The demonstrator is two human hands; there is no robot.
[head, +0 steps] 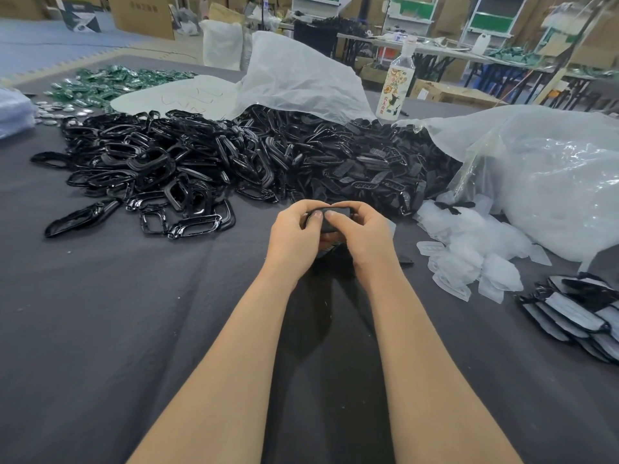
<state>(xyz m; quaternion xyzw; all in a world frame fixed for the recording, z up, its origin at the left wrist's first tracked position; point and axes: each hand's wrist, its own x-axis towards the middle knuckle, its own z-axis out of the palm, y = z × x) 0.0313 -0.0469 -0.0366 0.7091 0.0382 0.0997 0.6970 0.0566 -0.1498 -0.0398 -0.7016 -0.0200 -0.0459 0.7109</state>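
Table (pixel 100 329), grey-clothed.
Pile of black frames (pixel 201 162), at 11 o'clock from the hands.
Left hand (pixel 294 239) and right hand (pixel 365 239): fingers curled round the small black part (pixel 327 225) at centre, thumbs on top.
Best pressed evenly with both thumbs, edges kept aligned.

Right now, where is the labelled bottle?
In the head view, the bottle stands upright on the far side of the table, right of centre, just behind the heap of black parts.

Bright, even indoor light falls from overhead — soft shadows pool under the forearms on the dark surface (pixel 100 329). Glare glints off the glossy black frames (pixel 150 169) and clear bags (pixel 552 182); far edges bow and blur.
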